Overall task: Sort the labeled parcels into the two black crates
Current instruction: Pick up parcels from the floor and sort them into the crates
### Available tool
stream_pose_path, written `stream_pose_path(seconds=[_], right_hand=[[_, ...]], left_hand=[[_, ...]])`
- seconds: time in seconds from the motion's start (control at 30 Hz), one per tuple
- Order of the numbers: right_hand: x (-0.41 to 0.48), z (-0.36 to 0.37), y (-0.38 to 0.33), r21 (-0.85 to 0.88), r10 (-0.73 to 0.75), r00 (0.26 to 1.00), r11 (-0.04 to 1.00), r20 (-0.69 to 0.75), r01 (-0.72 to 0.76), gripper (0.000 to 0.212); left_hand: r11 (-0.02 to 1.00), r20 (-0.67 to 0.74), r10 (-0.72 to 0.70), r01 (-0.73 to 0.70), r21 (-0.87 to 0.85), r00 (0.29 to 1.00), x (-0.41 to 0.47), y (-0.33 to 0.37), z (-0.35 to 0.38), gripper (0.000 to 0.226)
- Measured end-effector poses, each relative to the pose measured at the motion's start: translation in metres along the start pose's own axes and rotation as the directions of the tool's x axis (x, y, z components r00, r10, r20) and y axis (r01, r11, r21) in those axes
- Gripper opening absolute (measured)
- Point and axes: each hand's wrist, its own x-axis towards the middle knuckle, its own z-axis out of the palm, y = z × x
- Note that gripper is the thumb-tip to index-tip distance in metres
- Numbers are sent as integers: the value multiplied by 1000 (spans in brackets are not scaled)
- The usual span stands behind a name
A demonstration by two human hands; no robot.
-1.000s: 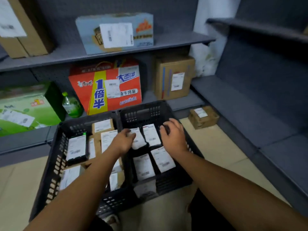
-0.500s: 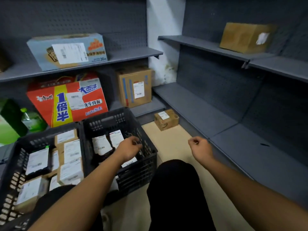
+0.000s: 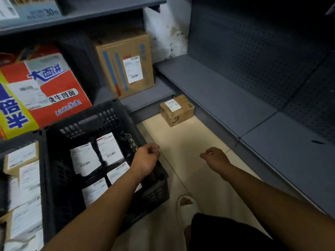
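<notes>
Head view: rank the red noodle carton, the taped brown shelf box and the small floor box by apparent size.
1. Red noodle carton, largest though cut off at the left edge.
2. Taped brown shelf box.
3. Small floor box, clearly smallest.

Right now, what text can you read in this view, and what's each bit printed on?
"30": blue box, top left.
"大面", "牛肉面", "半": red noodle carton.
Shipping labels on the crate parcels, brown carton and small floor box: too blurred to read.
</notes>
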Motion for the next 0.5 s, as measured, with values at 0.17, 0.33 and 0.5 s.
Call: stream_pose_path(seconds=[0.17, 0.33, 0.5], right_hand=[[103, 46, -23, -57, 29, 997, 998, 65, -25, 62], [185, 94, -43, -148, -1, 997, 989, 79, 13, 80], [248, 127, -72, -356, -54, 998, 932, 24, 59, 85]], left_hand=[[999, -48, 34, -33, 17, 998, 102, -1, 9, 16], [595, 76, 301, -249, 764, 951, 184, -13, 0, 35], [266, 144, 144, -178, 947, 979, 209, -18, 3, 40]])
